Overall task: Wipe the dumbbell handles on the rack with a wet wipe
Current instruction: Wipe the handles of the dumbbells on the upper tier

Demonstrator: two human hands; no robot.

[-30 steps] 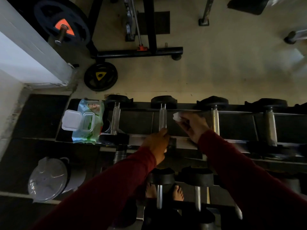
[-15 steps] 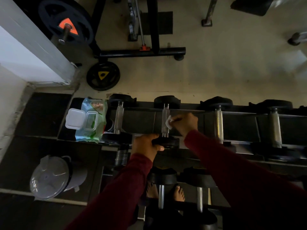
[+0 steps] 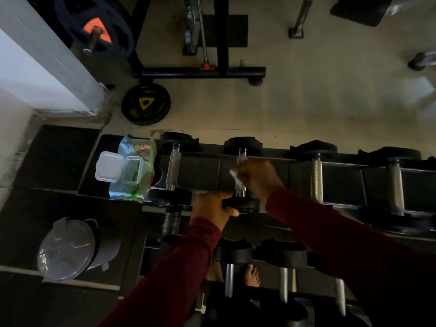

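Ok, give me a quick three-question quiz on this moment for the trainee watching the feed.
1. True or false: the right hand presses the wet wipe against a dumbbell handle on the top shelf.
2. What does the left hand grip? A) the wipes pack B) the near head of that same dumbbell C) the bin
3. Fill in: the wipes pack's lid is ____.

Key: 1 true; 2 B; 3 open.
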